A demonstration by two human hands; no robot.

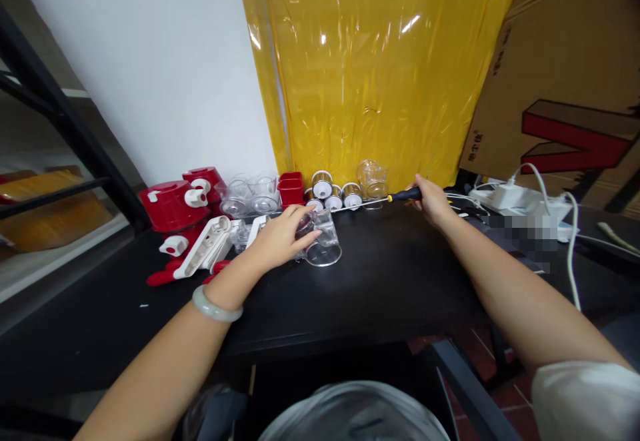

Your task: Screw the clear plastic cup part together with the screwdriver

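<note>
My right hand [431,202] is closed round the dark handle of a screwdriver [406,194]. Its long thin shaft points left, reaching toward a clear plastic container [326,244] with a round rim. At that container my left hand [283,238] has its thumb and fingers on either side, gripping its left part. The exact spot where the shaft's tip ends is hard to make out. Just left of my left hand lie white plastic handle parts [213,244] and more clear pieces.
Red plastic housings [173,206] with white knobs stand at the left. Along the back are clear cups [250,193], red square cups [291,188] and several round drums [334,196]. White chargers and cables [505,196] lie at the right, before a cardboard box [565,61].
</note>
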